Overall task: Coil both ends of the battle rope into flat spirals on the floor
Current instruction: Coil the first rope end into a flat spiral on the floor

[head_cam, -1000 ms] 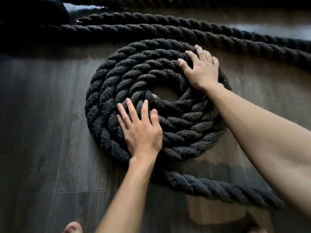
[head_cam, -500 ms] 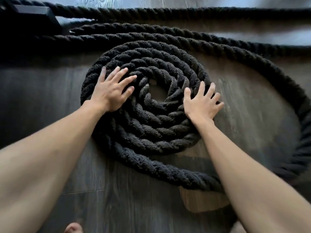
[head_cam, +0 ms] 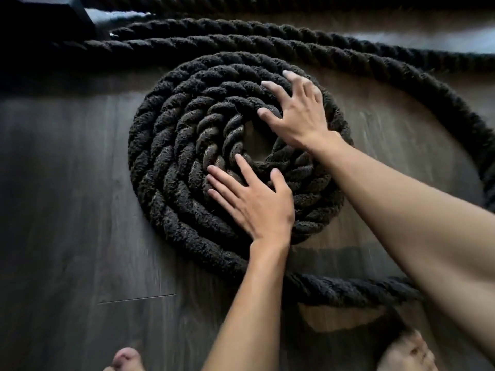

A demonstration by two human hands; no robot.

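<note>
A thick black battle rope lies wound in a flat spiral (head_cam: 171,145) of several turns on the dark wood floor, with a small bare gap at its middle. My left hand (head_cam: 257,202) presses flat on the near turns, fingers spread. On the far right turns my right hand (head_cam: 297,113) rests flat, fingers apart, thumb by the inner turn. Neither hand grips the rope. The rope's free length (head_cam: 455,124) leaves the spiral at the near side, loops out to the right and runs back along the far side.
Two more straight runs of rope (head_cam: 241,28) lie across the floor beyond the spiral. A dark block (head_cam: 45,14) sits at the far left corner. My bare toes (head_cam: 126,357) show at the bottom edge. Wood floor (head_cam: 67,210) spreads to the left.
My left hand has moved from the spiral's left side to its near side, and my right hand from the right edge up to the far right turns. The spiral has turned.
</note>
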